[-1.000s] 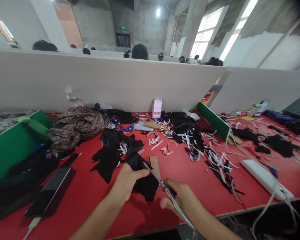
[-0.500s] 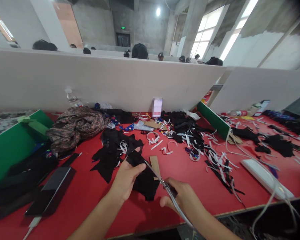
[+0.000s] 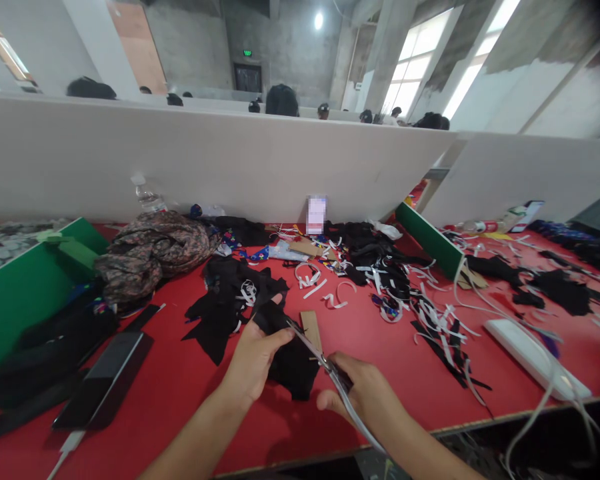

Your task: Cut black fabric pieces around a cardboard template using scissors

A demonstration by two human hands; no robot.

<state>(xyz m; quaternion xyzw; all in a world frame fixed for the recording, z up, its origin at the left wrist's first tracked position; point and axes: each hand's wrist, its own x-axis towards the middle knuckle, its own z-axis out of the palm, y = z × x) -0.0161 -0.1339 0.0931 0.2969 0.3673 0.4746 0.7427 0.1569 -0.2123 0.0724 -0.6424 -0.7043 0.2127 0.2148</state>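
My left hand (image 3: 253, 360) pinches a piece of black cloth (image 3: 290, 363) and holds it a little above the red table (image 3: 180, 387). My right hand (image 3: 367, 397) grips a pair of scissors (image 3: 325, 363), whose blades point up and left into the cloth's edge. A small brown cardboard piece (image 3: 311, 329) lies just behind the blades. A pile of black cloth scraps (image 3: 225, 303) lies beyond my left hand.
A phone (image 3: 105, 380) on a white cable lies at the left. A patterned cloth heap (image 3: 153, 250) and a green divider (image 3: 25, 287) stand further left. White strips (image 3: 385, 287) and black scraps litter the middle. A white power strip (image 3: 530, 357) lies at the right. People sit behind the partition.
The black cloth has come down slightly in my left hand, and the scissors have worked a little further along its edge. The view shifted slightly.
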